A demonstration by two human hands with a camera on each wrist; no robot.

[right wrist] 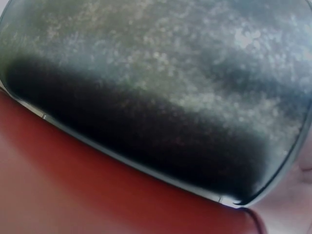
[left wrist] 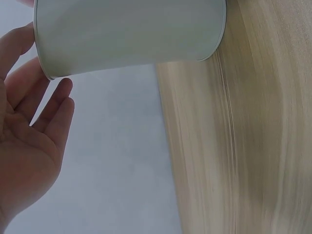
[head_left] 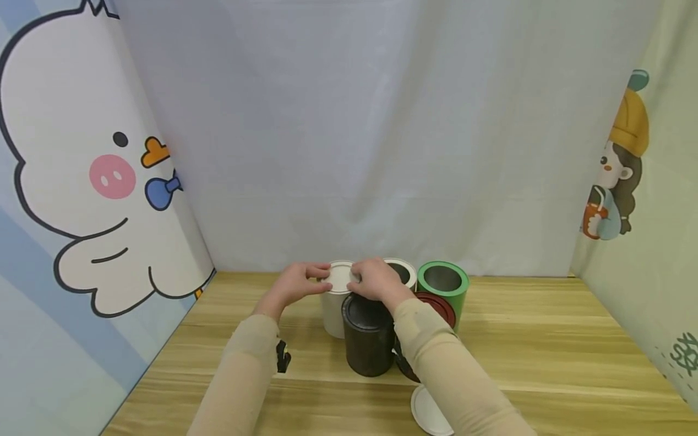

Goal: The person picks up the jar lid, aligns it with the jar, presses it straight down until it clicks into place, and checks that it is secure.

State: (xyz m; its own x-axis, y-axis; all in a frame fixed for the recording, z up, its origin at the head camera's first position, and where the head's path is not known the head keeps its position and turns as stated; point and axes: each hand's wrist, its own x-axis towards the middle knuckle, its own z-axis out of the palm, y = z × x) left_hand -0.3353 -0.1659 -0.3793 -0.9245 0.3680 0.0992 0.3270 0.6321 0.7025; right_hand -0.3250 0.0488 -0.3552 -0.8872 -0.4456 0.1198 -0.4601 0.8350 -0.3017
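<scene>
White paint can (head_left: 334, 315) stands between the hands, its lid (head_left: 339, 277) on. The left hand (head_left: 294, 281) has thumb and fingers spread against the near-left rim; the right hand (head_left: 377, 278) bends over the opposite edge, though whether it pinches or presses I cannot tell, its fingertips being partly hidden. Just in front, a black can (head_left: 368, 339) covers part of the white one. A white-rimmed open can (head_left: 403, 272) sits half behind the right hand, beside an open green can (head_left: 459, 306). The right sleeve (head_left: 436, 357) cuts across a red can (head_left: 440, 307) and a flat white disc (head_left: 428, 415). The right wrist view is blurred, mostly black can.
</scene>
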